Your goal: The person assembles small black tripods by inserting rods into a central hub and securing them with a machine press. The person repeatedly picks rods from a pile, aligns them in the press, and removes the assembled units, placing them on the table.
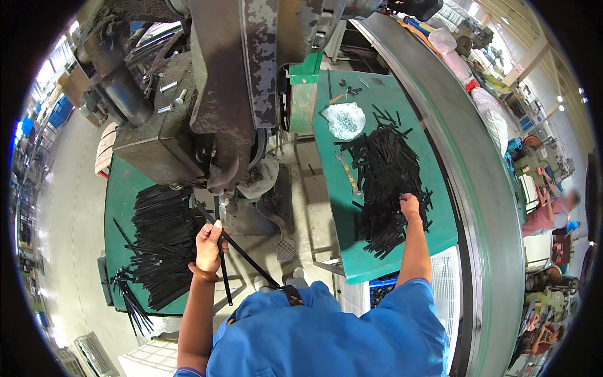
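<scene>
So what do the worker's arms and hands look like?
The left hand and right hand are both bare, no gloves. A brown bangle circles the left wrist; none shows on the right. The blue shirt has short sleeves. No cables or markings show.

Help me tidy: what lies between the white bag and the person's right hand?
A pile of black strips, as the head view shows.

Left grip [209, 246] pinched, thumb [217, 225] pointing forward; left forearm [195, 320] reaching ahead; right forearm [415, 248] extended forward, well out rightward; right grip [409, 206] slightly farther ahead, fingers [404, 197] curled.
</scene>
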Action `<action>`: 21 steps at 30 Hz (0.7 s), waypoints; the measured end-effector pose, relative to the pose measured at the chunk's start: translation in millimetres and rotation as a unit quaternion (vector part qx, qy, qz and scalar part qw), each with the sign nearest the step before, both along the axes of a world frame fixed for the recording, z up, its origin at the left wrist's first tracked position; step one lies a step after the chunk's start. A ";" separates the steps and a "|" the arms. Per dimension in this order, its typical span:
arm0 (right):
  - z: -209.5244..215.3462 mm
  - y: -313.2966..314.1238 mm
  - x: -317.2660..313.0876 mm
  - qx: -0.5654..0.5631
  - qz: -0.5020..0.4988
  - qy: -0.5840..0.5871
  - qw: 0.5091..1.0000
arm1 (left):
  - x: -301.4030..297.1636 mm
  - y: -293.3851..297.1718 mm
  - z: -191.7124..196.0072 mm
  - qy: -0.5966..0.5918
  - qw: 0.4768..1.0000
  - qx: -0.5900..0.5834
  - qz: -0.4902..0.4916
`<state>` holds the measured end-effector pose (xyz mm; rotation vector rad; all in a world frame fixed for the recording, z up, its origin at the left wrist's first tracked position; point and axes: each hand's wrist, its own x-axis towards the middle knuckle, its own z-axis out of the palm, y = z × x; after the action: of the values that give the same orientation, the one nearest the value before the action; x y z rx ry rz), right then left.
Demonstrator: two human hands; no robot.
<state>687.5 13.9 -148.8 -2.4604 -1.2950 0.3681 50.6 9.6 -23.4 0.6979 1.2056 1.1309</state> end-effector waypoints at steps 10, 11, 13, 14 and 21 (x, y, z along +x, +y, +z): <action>-10.5 10.6 -26.2 -0.034 0.005 -0.031 0.999 | -5.5 -3.1 2.1 0.000 1.000 -0.014 0.003; -18.8 8.0 -14.3 -0.031 0.029 -0.042 0.998 | -2.5 -2.4 5.4 0.014 1.000 -0.022 0.006; -16.5 10.6 -12.8 -0.039 0.056 -0.076 0.995 | -4.3 -6.8 8.4 0.030 0.999 -0.009 -0.010; -13.5 11.7 -5.5 -0.040 0.082 -0.098 0.991 | -4.9 -6.1 12.2 0.033 0.999 -0.013 -0.023; 98.3 51.5 -149.1 0.309 0.148 0.151 0.927 | -10.2 -12.0 27.0 -0.090 0.994 -0.031 -0.060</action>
<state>538.4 65.3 -50.5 -1.6235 -1.3818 0.3286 40.3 -2.3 3.6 0.5995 1.0272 1.0289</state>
